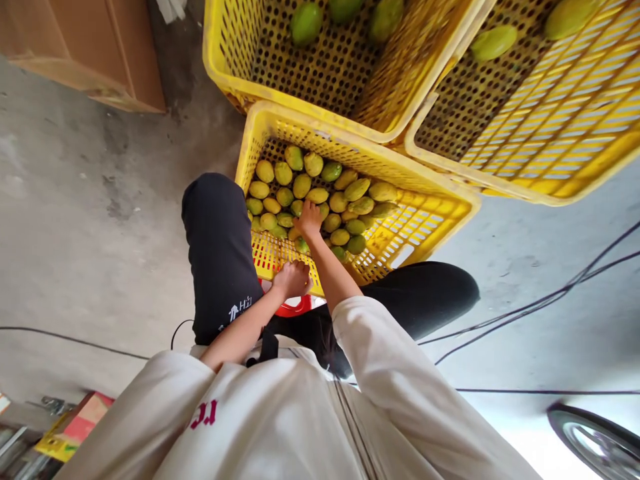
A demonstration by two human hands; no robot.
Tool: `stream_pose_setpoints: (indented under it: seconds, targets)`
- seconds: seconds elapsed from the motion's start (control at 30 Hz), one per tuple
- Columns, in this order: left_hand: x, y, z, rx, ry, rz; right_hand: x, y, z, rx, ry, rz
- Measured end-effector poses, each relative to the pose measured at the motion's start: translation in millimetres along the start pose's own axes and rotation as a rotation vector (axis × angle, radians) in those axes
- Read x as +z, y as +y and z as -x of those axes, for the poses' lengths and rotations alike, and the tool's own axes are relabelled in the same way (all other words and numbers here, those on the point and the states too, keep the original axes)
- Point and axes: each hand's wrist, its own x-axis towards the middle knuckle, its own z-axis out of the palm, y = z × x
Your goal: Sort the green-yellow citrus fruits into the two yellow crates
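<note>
Crate [430,223] of yellow perforated plastic, directly under and ahead of the two hands, bearing a loose layer of oval, mango-like fruits [317,195] in yellow and green. The right hand [309,219] reaches over the crate's near side and down among the fruits, its fingers bent and close together, the fingertips at a yellow fruit just ahead; whether they pinch it or only touch it cannot be told. The left hand [293,279] lies nearer the body, to the left of the right forearm, at the crate's near rim — its fingers curled inward, the back of the hand uppermost, so that any object within it cannot be made out. Just below the left hand, a red plastic object [295,307] shows in part between the legs. To the left of the left hand stands one knee in dark trousers [220,247], with white lettering; the other leg extends to the right of both hands. Beyond the right hand, past the crate's far rim, is a second yellow crate [310,103] with several green fruits on its perforated floor; farther to the right, a third yellow crate [537,192] contains more fruits. Far ahead and left of both hands is a brown cardboard box [85,47] on the grey floor [75,220]. Well to the right of the hands, dark cables [545,299] cross the floor — a wheel [595,443] appears behind them, nearer the viewer.
</note>
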Motion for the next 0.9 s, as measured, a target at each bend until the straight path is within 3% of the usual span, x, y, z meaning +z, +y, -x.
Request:
stream_pose_setpoints:
  seconds: [0.17,0.37,0.57,0.63,0.77,0.9]
  targets:
    - [0.2,1,2,0.018,0.009,-0.014,-2,-10,-15,0.048,-0.084,-0.07]
    - [1.2,2,2,0.009,0.01,-0.02,-10,-14,-20,0.052,-0.098,-0.008]
    - [1.3,2,1,0.006,-0.005,0.016,-16,-26,4,-0.409,-0.217,0.112]
    - [-0.1,2,1,0.005,-0.013,0.019,-12,-39,17,-0.484,-0.255,0.17]
    - [-3.3,0,1,-0.023,-0.071,-0.002,5,-64,36,-0.343,-0.388,0.22]
    - [-5.3,-1,1,-0.075,-0.097,-0.021,11,-70,37,-0.218,-0.359,0.127]
